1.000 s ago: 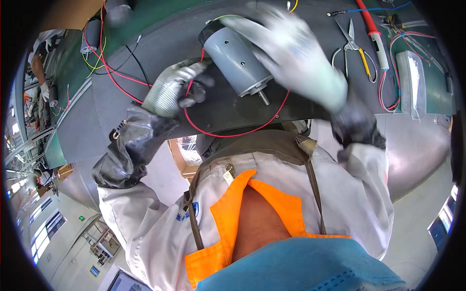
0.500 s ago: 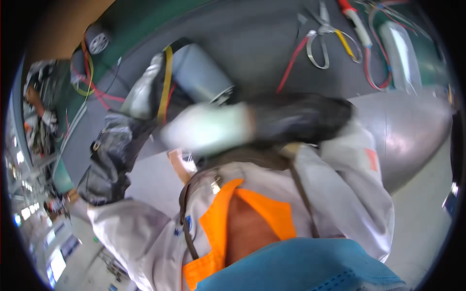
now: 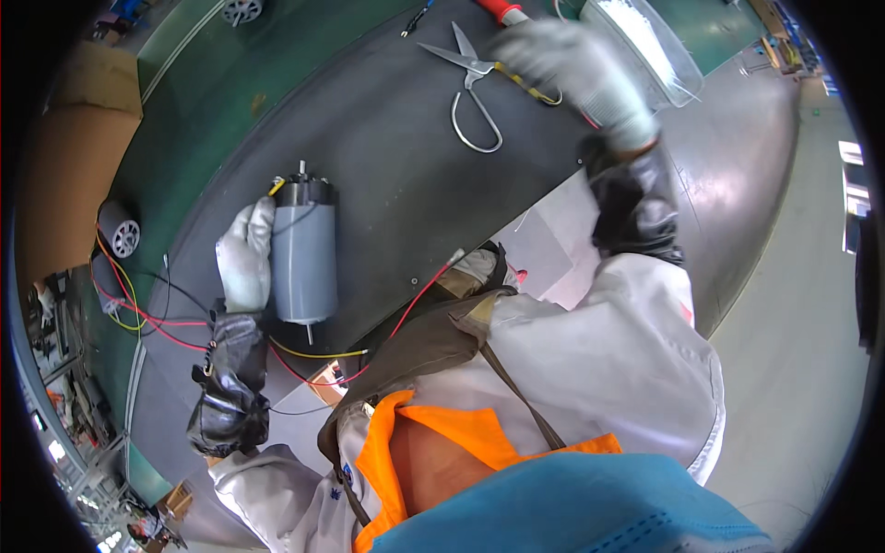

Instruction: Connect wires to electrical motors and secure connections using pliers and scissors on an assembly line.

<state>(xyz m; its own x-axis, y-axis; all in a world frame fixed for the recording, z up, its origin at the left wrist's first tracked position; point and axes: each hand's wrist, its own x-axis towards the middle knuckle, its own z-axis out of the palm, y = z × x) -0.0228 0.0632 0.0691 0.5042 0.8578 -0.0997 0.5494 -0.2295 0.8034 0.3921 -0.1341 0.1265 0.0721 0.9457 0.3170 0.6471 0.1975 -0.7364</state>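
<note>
A grey cylindrical electric motor (image 3: 305,263) lies on the dark mat, its shaft ends pointing away from me and toward me. Along its left side my left hand (image 3: 246,256), in a white glove, is closed on the motor's wires. A yellow bit shows at the fingertips; the red wire (image 3: 406,318) and yellow wire (image 3: 318,354) trail out below. At the far right my gloved right hand (image 3: 585,78) is smeared by motion. It is over the yellow-wrapped handle of the scissors (image 3: 475,69) and near a red-handled tool (image 3: 499,8); whether it touches either is unclear.
Right of my right hand stands a clear plastic box (image 3: 684,88) of thin white strips. More motors (image 3: 118,229) with coloured wires lie at the left, by a cardboard box (image 3: 69,184). Another motor (image 3: 241,11) is at the far edge. The mat's near edge (image 3: 498,232) runs before my apron.
My right hand has swung from near the motor out to the far right, by the scissors. The motor has turned from slanted to nearly straight, and its wires now trail toward me. The view has shifted.
</note>
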